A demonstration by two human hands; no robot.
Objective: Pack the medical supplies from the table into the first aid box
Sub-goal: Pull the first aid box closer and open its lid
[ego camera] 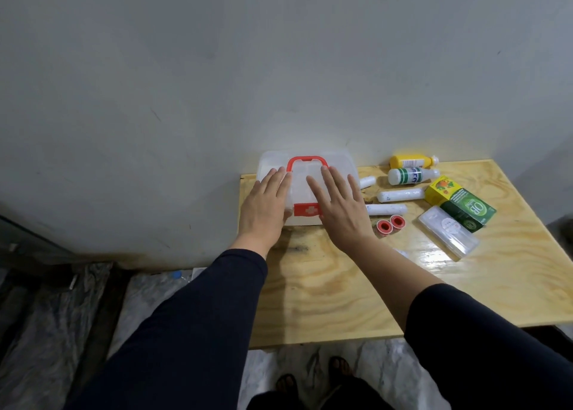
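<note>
The first aid box (pixel 336 161), translucent white with a red handle (pixel 307 161) and a red latch, stands closed at the table's far left corner. My left hand (pixel 265 205) lies flat on the lid's left side, thumb at the front edge. My right hand (pixel 339 209) hovers flat over the lid's right side, fingers spread. To the right lie a yellow bottle (pixel 410 161), a white-green bottle (pixel 410 175), three white gauze rolls (pixel 400 195), two red tape rolls (pixel 390 223), a green-yellow carton (pixel 459 205) and a clear plastic case (pixel 448 235).
The plywood table (pixel 341 292) stands against a grey wall (pixel 217 68). Its left edge runs just beside the box. Plastic sheeting (pixel 55 316) covers the floor at left. My feet in sandals (pixel 310 375) show below the table's near edge.
</note>
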